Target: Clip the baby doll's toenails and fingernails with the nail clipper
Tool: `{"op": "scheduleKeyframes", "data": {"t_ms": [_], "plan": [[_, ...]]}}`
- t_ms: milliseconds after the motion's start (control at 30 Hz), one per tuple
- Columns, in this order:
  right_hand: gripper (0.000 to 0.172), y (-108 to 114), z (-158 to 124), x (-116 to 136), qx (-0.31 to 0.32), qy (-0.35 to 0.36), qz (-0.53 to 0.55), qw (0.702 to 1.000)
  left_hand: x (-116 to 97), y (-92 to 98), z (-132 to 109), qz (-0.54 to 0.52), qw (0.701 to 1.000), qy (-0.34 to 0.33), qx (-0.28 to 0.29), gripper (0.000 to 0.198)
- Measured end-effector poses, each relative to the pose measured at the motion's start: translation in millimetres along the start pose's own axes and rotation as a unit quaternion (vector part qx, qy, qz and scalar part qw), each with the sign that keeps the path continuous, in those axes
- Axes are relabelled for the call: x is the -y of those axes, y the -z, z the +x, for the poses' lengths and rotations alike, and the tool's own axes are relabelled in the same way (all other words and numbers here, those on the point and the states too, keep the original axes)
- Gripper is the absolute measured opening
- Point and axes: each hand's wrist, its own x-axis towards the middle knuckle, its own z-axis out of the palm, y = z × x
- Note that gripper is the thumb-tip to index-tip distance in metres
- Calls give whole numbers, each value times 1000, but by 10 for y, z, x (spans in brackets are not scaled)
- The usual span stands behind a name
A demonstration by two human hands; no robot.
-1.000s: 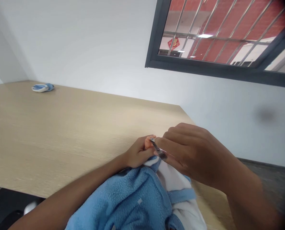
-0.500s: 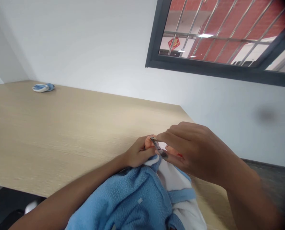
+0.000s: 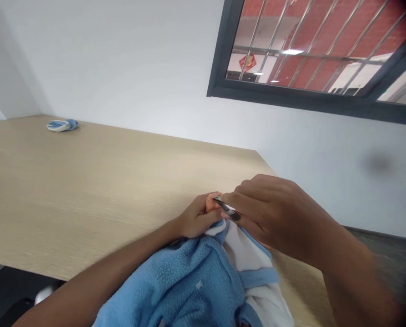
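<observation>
A small metal nail clipper (image 3: 226,208) is pinched in my right hand (image 3: 274,213), with its jaws set against a fingertip of my left hand. My left hand (image 3: 197,218) is curled into a loose fist, resting on the wooden table (image 3: 87,181) at the top of a blue and white fleece cloth (image 3: 196,281). The cloth lies bunched under both forearms at the table's near edge.
A small blue and white rolled item (image 3: 61,125) lies at the far left of the table by the white wall. A barred window (image 3: 308,50) is up on the right. Past the table's right end the dark floor (image 3: 387,254) shows.
The clipper's lever has closed down flatter against my left fingertip; half a second ago it stood a little more upright. Both hands stay in the same spot.
</observation>
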Motion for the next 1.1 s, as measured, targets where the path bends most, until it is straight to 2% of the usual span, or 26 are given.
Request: {"op": "scheduleKeyframes", "data": {"t_ms": [233, 567, 967, 1100], "plan": [[10, 8, 11, -6, 0, -9, 35, 999, -7, 15, 13, 9, 1000, 3, 14, 28], [6, -12, 23, -19, 12, 7, 66, 998, 23, 30, -6, 36, 999, -13, -2, 27], [12, -70, 39, -23, -11, 52, 19, 998, -23, 5, 18, 24, 1000, -10, -1, 27], [14, -104, 59, -26, -39, 72, 10, 997, -3, 7, 23, 18, 1000, -6, 1, 28]]}}
